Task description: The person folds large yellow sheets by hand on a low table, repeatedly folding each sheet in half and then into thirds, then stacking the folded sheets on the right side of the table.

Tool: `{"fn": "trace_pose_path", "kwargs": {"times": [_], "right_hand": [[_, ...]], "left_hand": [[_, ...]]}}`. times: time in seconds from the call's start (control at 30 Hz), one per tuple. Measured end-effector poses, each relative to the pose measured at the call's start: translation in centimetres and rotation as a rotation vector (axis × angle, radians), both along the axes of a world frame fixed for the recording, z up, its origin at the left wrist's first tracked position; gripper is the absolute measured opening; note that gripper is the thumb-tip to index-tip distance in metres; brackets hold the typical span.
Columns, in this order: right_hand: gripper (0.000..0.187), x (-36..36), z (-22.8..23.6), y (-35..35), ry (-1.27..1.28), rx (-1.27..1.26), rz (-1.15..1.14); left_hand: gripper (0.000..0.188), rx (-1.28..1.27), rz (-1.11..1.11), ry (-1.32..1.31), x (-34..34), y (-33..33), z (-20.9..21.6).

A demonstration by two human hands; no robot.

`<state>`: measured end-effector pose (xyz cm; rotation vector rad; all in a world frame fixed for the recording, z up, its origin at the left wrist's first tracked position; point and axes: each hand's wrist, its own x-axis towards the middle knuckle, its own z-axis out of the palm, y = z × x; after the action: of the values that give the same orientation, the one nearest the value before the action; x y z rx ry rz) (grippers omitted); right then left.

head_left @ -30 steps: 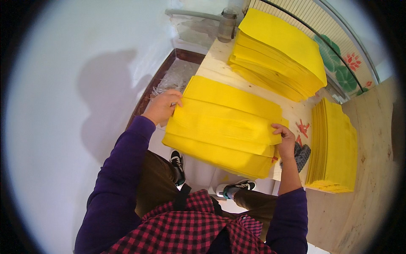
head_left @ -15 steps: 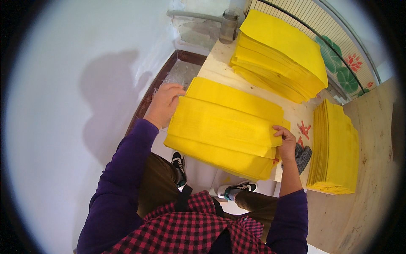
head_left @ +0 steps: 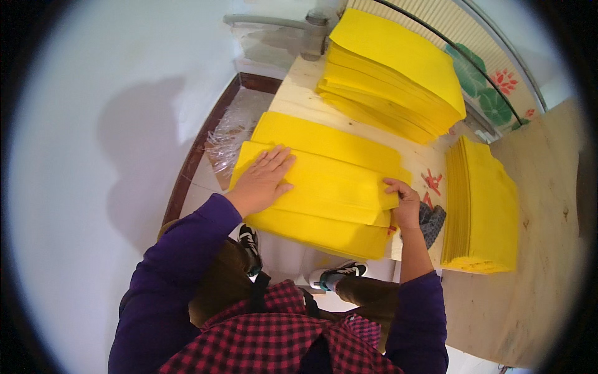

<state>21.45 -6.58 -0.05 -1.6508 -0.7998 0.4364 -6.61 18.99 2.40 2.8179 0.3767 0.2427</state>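
Observation:
A yellow folded fabric piece (head_left: 324,177), felt-like, lies across other yellow layers on the wooden table in front of me. Its surface shows long crosswise folds. My left hand (head_left: 265,179) rests flat on its left part with the fingers stretched out. At its right edge, my right hand (head_left: 405,202) pinches the corner between thumb and fingers. Beneath it, a lower yellow layer (head_left: 317,234) reaches past the near table edge, and another yellow layer (head_left: 324,134) shows behind.
A tall yellow stack (head_left: 398,68) stands at the back, another yellow stack (head_left: 479,206) at the right. Red strips (head_left: 431,181) and a dark grey knitted item (head_left: 431,224) lie beside my right hand. A jar (head_left: 315,36) stands far back. A white wall (head_left: 75,187) rises at left.
My left hand has moved from the left edge of the yellow fabric onto its top and now lies flat. My right hand keeps its place at the right edge. The view has shifted slightly.

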Motion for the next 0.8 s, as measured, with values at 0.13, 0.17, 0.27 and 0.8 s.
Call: {"fn": "trace_pose_path", "kwargs": {"times": [0.13,0.17,0.27,0.8], "right_hand": [[0.021,0.0,1.0,-1.0,-0.052,-0.02,-0.021],[0.022,0.0,1.4,-1.4,-0.027,-0.071,-0.072],[0.025,-0.3,2.5,-2.1,0.062,-0.118,-0.193],[0.049,-3.9,2.3,0.5,0.113,0.08,-0.101]], "left_hand": [[0.059,0.015,0.01,0.023,0.2,0.1,-0.3],[0.059,0.01,0.007,0.018,0.2,0.1,-0.4],[0.058,0.01,0.004,0.019,0.2,0.1,-0.4],[0.06,-0.005,0.008,-0.031,0.0,0.2,0.3]]}}
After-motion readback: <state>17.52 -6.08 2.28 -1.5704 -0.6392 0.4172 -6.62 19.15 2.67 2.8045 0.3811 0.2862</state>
